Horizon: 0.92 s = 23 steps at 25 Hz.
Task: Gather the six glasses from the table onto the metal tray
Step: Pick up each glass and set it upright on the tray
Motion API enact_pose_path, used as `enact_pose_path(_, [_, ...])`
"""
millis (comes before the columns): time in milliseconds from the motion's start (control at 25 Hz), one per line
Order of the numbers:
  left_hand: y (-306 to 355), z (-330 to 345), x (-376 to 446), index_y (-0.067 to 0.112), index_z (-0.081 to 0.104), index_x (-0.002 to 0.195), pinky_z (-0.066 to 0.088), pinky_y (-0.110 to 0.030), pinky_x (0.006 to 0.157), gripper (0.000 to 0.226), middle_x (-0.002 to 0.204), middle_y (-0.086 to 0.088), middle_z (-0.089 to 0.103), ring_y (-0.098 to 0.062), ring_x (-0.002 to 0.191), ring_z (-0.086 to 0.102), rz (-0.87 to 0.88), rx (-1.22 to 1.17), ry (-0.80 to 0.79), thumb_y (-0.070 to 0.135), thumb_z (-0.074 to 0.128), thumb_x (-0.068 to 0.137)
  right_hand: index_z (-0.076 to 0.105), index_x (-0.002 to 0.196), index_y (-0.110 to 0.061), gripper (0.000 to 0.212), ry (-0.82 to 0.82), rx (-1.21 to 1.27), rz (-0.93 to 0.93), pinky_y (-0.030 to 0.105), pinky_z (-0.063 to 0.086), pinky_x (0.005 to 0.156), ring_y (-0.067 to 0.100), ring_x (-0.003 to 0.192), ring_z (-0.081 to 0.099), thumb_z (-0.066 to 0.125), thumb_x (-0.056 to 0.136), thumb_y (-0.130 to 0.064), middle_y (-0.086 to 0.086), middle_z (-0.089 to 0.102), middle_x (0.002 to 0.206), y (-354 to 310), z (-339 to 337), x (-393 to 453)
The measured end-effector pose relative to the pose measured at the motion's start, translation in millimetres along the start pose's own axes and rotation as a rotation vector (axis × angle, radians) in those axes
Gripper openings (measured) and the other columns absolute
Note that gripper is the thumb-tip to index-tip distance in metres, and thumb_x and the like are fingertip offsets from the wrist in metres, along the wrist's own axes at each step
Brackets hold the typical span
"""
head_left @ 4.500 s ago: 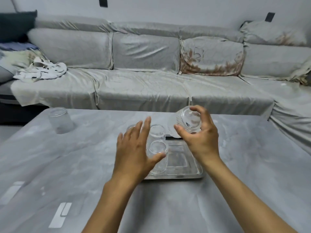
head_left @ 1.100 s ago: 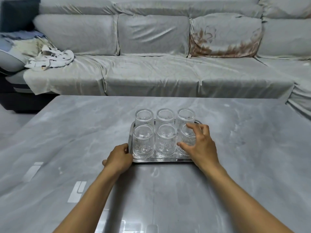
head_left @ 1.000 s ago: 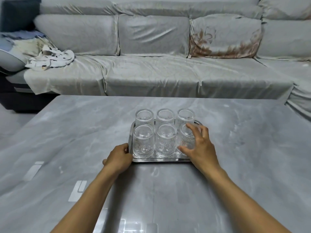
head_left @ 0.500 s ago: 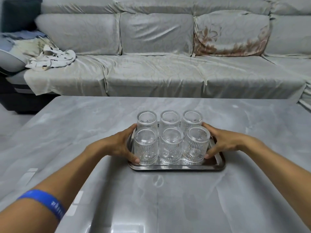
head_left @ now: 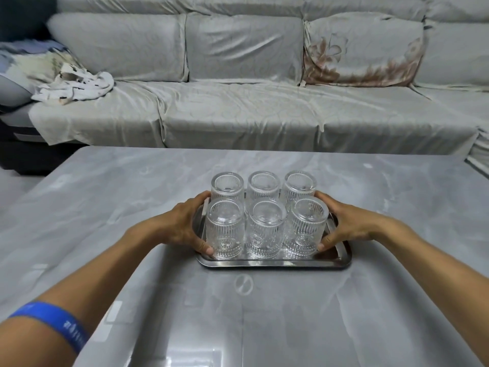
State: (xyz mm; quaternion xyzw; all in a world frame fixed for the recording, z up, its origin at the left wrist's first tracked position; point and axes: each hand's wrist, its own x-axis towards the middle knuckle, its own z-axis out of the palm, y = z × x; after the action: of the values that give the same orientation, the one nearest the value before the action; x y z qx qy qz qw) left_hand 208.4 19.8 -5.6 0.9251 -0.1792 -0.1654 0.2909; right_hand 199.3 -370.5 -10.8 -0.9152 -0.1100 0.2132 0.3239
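Several clear ribbed glasses stand upside down on the metal tray point(head_left: 275, 264), in two rows of three. My left hand point(head_left: 182, 226) curves around the front left glass point(head_left: 225, 230), thumb low at its front and fingers reaching toward the back left glass point(head_left: 227, 185). My right hand point(head_left: 346, 223) wraps the front right glass point(head_left: 304, 226) the same way, fingertips near the back right glass point(head_left: 299, 184). Between them stand the front middle glass point(head_left: 266, 230) and the back middle glass point(head_left: 264, 182), pressed close together. The tray rests flat on the table.
The grey marble-look table point(head_left: 119, 207) spreads wide on all sides of the tray. A grey covered sofa point(head_left: 238, 109) runs along its far edge, with a crumpled white cloth point(head_left: 74, 86) on the left seat. A blue wristband point(head_left: 53, 324) is on my left forearm.
A glass was held in my right hand earlier and one stood far left; now all are on the tray. My hands moved from the tray's front edge to cup the group's sides.
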Motion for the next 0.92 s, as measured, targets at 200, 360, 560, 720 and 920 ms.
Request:
enact_pose_path(200, [1.6,-18.1,-20.0,0.034,0.011,0.153,0.020,-0.025,0.115,0.138,0.160,0.008,0.022,-0.004,0.141,0.023,-0.040,-0.070,0.075,0.047,0.094,0.044,0.026,0.147,-0.042,0.104,0.179,-0.166,-0.039,0.022,0.023,0.110,0.007,0.140,0.030,0.088,0.065,-0.027,-0.021,0.031,0.147,-18.8,-39.0,-31.6])
enact_pose_path(360, [32.8,-49.3,-25.0,0.036,0.024,0.150,0.020,-0.021,0.112,0.120,0.159,0.013,0.024,0.004,0.136,0.025,0.100,0.047,0.183,0.052,0.090,0.051,0.046,0.135,-0.048,0.078,0.295,-0.209,-0.259,0.032,0.030,0.113,-0.001,0.131,0.040,0.070,0.064,-0.070,-0.022,0.048,0.143,-92.7,-40.9,-25.6])
enact_pose_path(560, [63.5,-59.3,3.2,0.031,0.033,0.148,0.019,-0.026,0.115,0.103,0.159,0.011,0.026,-0.010,0.145,0.025,0.054,0.224,-0.065,0.053,0.084,0.061,0.039,0.144,-0.034,0.085,0.138,-0.444,-0.186,0.041,0.023,0.118,0.015,0.143,0.030,0.066,0.071,-0.069,-0.012,0.033,0.157,-134.2,0.6,17.8])
enact_pose_path(720, [59.0,-55.0,6.9,0.031,0.036,0.146,0.021,-0.037,0.120,0.100,0.160,0.012,0.024,-0.012,0.146,0.025,0.046,0.259,-0.066,0.058,0.081,0.062,0.048,0.137,-0.035,0.079,0.169,-0.420,-0.194,0.045,0.034,0.111,0.015,0.133,0.042,0.066,0.069,-0.072,-0.014,0.042,0.150,-129.9,3.1,22.2])
enact_pose_path(920, [46.6,-39.4,-15.6,0.028,0.044,0.143,0.029,-0.022,0.102,0.070,0.150,0.010,0.042,-0.004,0.134,0.038,0.068,-0.159,0.191,0.035,0.074,0.081,0.055,0.131,-0.036,0.058,0.379,-0.033,-0.277,0.036,0.040,0.105,0.011,0.125,0.050,0.063,0.080,-0.062,-0.011,0.052,0.141,-110.0,-0.1,-0.4])
